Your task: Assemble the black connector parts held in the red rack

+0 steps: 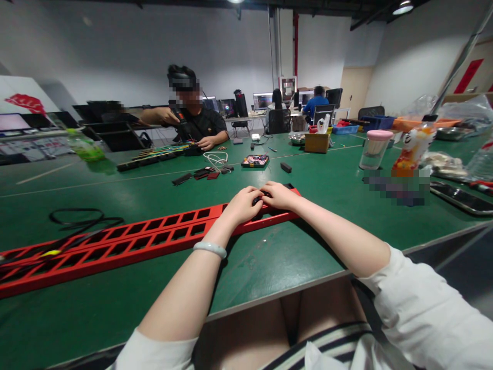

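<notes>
1. Nearest the camera sit the person's lap and white sleeves, with both bare forearms stretched forward over the near edge of the green table (pixel 269 257).
2. Largest on the table is a long red rail (pixel 127 241) with rows of rectangular slots; it runs from the left edge, where it lies close to the near side, slantwise up to the middle of the table.
3. Both hands meet at the far right end of that rail.
4. Left hand (pixel 242 204), a pale bracelet (pixel 210 248) on its wrist, rests palm down on the rail with fingers curled narrowly over a small dark part (pixel 257 199).
5. Right hand (pixel 280 195) lies just beside it, touching it, fingers bent down onto the same dark part; how much of the part either hand grips is hidden.
6. A black cable (pixel 77 218) loops on the table behind the rail, toward the left edge.
7. Across the table a co-worker (pixel 192 123) in dark clothes sits at the far edge, hands on a tool over coloured wires (pixel 162 151).
8. Toward the right edge stand a clear jar with a pink lid (pixel 374 150) and an orange bottle (pixel 412 149), near each other.
9. A small tray (pixel 254 161) and a little black block (pixel 285 167) lie mid-table, beyond the hands.
</notes>
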Demonstrator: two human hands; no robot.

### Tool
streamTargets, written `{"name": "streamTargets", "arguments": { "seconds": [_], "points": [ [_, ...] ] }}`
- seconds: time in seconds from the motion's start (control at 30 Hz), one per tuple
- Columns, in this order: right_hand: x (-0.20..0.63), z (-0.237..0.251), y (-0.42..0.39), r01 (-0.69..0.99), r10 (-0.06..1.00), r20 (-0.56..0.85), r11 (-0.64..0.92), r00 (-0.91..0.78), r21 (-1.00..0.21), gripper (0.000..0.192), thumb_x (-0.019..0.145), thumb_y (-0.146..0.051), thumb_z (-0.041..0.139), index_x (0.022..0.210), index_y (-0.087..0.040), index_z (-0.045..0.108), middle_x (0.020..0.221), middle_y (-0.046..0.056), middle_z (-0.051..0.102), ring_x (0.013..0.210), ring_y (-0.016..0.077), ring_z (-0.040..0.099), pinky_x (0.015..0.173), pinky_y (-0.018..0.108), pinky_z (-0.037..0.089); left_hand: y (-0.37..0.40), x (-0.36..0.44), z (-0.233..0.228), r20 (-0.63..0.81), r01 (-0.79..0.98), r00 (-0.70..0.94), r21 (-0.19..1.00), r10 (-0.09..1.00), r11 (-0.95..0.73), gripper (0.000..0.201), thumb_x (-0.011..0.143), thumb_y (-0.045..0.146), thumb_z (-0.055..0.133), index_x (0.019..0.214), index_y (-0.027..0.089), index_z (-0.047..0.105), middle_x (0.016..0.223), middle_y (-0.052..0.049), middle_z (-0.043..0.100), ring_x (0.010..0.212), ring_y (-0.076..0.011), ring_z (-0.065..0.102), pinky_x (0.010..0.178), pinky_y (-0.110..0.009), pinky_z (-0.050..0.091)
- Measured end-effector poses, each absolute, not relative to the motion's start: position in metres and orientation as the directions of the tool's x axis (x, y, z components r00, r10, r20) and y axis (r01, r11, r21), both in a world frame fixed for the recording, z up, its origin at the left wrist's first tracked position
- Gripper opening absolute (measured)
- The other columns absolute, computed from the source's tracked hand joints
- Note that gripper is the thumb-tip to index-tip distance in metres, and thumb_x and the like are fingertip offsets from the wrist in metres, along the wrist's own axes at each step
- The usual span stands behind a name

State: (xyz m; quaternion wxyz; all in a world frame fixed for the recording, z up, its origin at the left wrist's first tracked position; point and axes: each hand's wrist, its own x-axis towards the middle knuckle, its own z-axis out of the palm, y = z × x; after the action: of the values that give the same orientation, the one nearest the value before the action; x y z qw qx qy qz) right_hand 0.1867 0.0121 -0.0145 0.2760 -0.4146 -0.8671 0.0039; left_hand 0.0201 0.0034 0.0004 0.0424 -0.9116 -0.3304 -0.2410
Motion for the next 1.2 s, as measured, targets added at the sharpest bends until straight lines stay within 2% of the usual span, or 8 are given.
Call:
{"name": "streamTargets", "arguments": {
  "seconds": [0.53, 0.8, 1.2],
  "points": [
    [0.1867, -0.0132, 0.0101, 0.725, 0.745, 0.445, 0.638, -0.497, -0.259, 0.023, 0.081, -0.023, 0.044, 0.096, -0.012, 0.059, 0.091, 0.008, 0.054, 0.085, 0.0135, 0.051, 0.077, 0.023, 0.037, 0.0038, 0.0214, 0.0001, 0.45, 0.643, 0.65, 0.103, 0.612, -0.759, 0.022, 0.077, 0.024, 0.045, 0.092, 0.02, 0.061, 0.096, -0.004, 0.055, 0.09, -0.0179, 0.053, 0.085, -0.031, 0.041],
    [0.1864, -0.0143, 0.011, 0.719, 0.721, 0.473, 0.656, -0.506, -0.23, 0.023, 0.08, -0.022, 0.044, 0.094, -0.012, 0.06, 0.085, 0.007, 0.054, 0.079, 0.0134, 0.05, 0.074, 0.022, 0.038, 0.0048, 0.021, -0.0015, 0.456, 0.644, 0.656, 0.079, 0.602, -0.761, 0.023, 0.078, 0.026, 0.045, 0.093, 0.019, 0.06, 0.096, -0.005, 0.055, 0.09, -0.018, 0.053, 0.085, -0.032, 0.041],
    [0.1864, -0.015, 0.0106, 0.733, 0.749, 0.446, 0.63, -0.489, -0.255, 0.024, 0.081, -0.024, 0.044, 0.095, -0.012, 0.059, 0.089, 0.008, 0.054, 0.084, 0.0139, 0.051, 0.077, 0.024, 0.038, 0.0044, 0.021, -0.002, 0.452, 0.635, 0.664, 0.079, 0.595, -0.768, 0.024, 0.079, 0.027, 0.044, 0.095, 0.019, 0.06, 0.096, -0.006, 0.055, 0.093, -0.0187, 0.052, 0.086, -0.033, 0.04]
  ]
}}
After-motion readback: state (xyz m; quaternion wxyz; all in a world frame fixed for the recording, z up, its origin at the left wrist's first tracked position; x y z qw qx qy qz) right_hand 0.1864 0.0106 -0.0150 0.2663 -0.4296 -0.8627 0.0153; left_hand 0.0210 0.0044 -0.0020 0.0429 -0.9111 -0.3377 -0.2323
